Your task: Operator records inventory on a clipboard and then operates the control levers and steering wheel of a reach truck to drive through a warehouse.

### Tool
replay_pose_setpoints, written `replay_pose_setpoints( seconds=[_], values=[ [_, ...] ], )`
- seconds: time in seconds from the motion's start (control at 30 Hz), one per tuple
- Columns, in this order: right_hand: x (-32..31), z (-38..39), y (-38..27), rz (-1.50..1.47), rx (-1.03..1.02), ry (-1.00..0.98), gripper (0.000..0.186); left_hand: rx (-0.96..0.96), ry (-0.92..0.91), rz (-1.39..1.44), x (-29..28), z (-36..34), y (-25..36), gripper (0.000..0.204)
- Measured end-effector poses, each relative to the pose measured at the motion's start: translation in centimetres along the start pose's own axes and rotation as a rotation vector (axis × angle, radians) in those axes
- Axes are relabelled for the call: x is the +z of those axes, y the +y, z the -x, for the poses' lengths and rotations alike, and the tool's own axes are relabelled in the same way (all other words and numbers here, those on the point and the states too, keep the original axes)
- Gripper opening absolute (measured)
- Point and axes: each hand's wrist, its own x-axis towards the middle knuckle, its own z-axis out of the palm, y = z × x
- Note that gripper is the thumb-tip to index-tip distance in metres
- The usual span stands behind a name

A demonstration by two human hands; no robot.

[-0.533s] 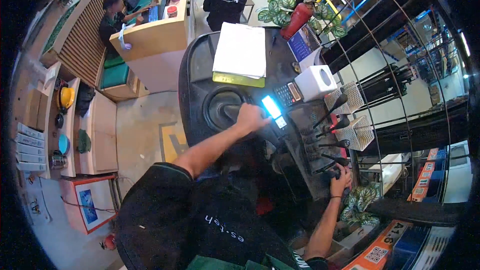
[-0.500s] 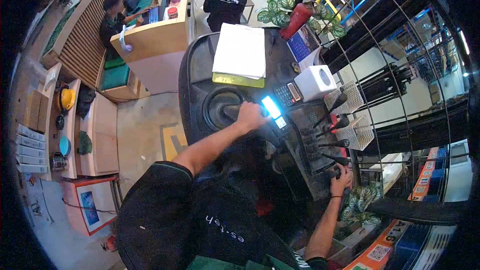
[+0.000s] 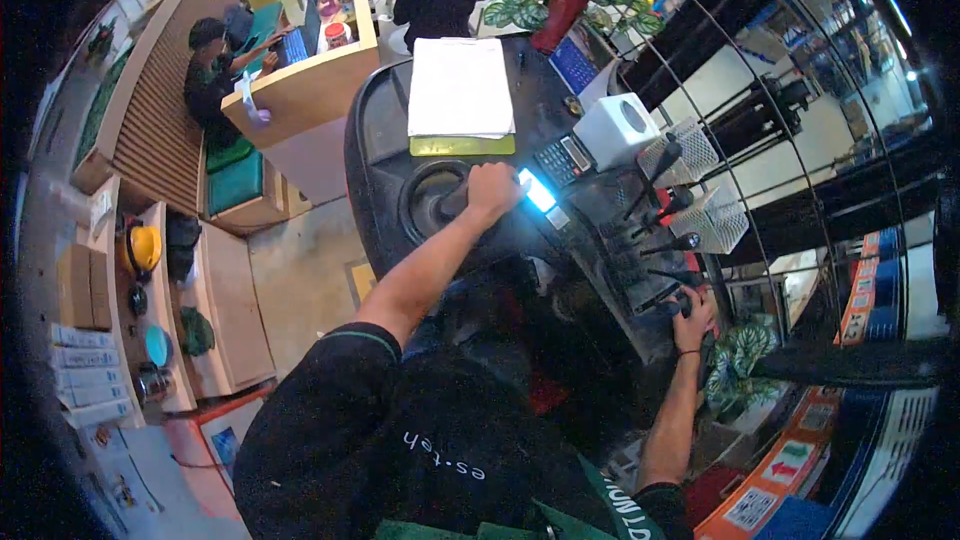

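Observation:
My left hand (image 3: 492, 192) is closed at the right side of a black steering wheel (image 3: 408, 205), its fingers mostly hidden from above. Just right of it glows a small lit display (image 3: 537, 190) on the dark vehicle console (image 3: 375, 130). My right hand (image 3: 693, 320) curls around a dark control handle (image 3: 658, 302) at the console's right end. Several black levers (image 3: 672, 157) stand in a row between the display and that hand. White papers (image 3: 460, 85) lie on a yellow-green clipboard (image 3: 462, 146) beyond the wheel.
A calculator (image 3: 563, 160), white box (image 3: 615, 130), desk calendar (image 3: 573, 67) and red vase (image 3: 563, 15) with leaves line the console. A wire grille (image 3: 745, 155) rises at right. At left are a wooden counter (image 3: 305, 75), a seated person (image 3: 210, 80) and shelves (image 3: 170, 310). Another person (image 3: 437, 0) sits ahead.
The left-hand shelves and counter have shifted downward in view, while the console has moved slightly up and left. Both hands keep their places on the wheel and the handle.

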Motion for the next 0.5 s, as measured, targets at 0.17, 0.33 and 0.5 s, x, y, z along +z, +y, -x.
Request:
replay_pose_setpoints(
  seconds=[0.17, 0.33, 0.5],
  values=[
    [0.0, -1.0, 0.0, -0.085, 0.032, -0.029, 0.041, 0.020, -0.015, 0.063, -0.1, -0.1, 0.4, 0.043],
    [-0.4, -1.5, -1.2, -0.033, 0.058, 0.019, 0.045, 0.028, -0.070, 0.093, -1.8, 1.4, 1.7, 0.040],
    [-2.5, -3.1, -1.4, 0.000, 0.049, 0.026, 0.042, 0.059, -0.044, 0.172, -2.5, 3.2, 3.4, 0.040]
  ],
)
